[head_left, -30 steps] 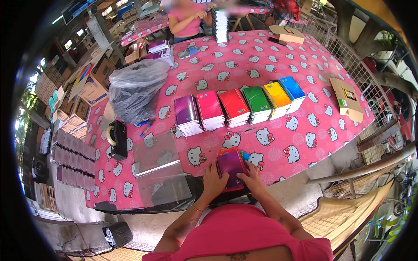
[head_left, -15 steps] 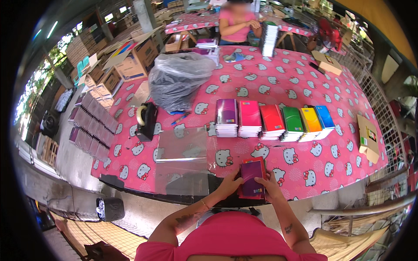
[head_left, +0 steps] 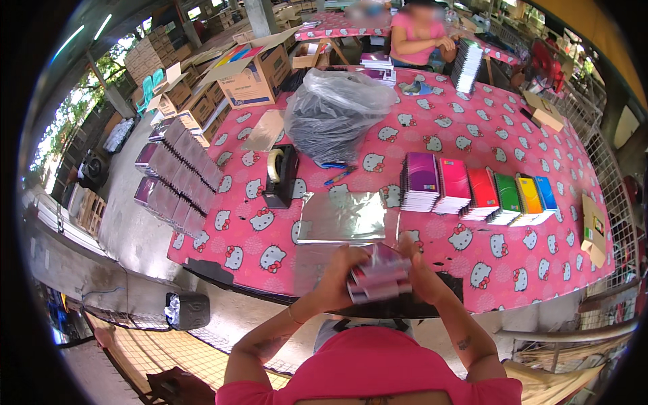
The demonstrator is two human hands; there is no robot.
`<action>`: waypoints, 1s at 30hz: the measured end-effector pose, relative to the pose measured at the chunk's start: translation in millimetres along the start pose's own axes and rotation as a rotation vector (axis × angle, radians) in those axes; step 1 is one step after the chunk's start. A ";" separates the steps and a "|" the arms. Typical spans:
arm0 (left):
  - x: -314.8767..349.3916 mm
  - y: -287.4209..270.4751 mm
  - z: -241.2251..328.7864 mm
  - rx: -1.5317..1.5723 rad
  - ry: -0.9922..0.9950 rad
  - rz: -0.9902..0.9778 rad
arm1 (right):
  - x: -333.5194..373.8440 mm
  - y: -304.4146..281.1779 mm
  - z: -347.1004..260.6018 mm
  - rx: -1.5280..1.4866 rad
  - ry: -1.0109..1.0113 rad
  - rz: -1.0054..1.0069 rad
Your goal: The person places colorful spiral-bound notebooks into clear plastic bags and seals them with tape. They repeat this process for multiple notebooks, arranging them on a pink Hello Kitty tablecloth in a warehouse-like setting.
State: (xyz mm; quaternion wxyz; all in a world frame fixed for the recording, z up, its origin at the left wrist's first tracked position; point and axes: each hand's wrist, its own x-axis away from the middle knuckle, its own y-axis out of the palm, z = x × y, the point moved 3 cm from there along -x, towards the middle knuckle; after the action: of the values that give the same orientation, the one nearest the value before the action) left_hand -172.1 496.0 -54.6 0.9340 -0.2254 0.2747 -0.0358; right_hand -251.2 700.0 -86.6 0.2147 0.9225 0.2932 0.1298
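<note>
Between both hands I grip a small stack of notebooks, purple on top and blurred by motion, above the table's front edge. My left hand closes on its left side, and my right hand on its right. Just beyond the stack lie clear plastic sleeves, shining in the light. To the right stands a row of spiral notebook piles: purple, pink, red, green, yellow and blue.
A black tape dispenser, pens and a large plastic bag are beyond the sleeves. Wrapped notebook stacks stand at the left. Cardboard boxes are behind. Across the pink table a person sits beside a tall notebook stack.
Both hands have lifted the notebooks and carried them left toward the plastic sleeves, tilting the stack so its page edges show. My view has turned left.
</note>
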 end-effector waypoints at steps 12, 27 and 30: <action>53.0 -16.3 -111.2 0.476 -0.472 0.082 | -60.6 45.3 128.3 0.289 -0.399 0.102; 43.6 -35.3 -108.2 0.038 -0.377 -0.153 | -53.2 55.2 111.7 0.547 -0.309 0.078; 13.4 -61.5 -41.4 -0.426 -0.232 -0.131 | -55.2 44.8 109.6 0.641 -0.295 0.075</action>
State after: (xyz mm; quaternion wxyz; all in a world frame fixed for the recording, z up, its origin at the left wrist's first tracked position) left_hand -179.1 421.7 -65.1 0.8865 -0.4369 0.1520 -0.0114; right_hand -233.2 599.0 -167.5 -0.0508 0.9619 0.2510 -0.0957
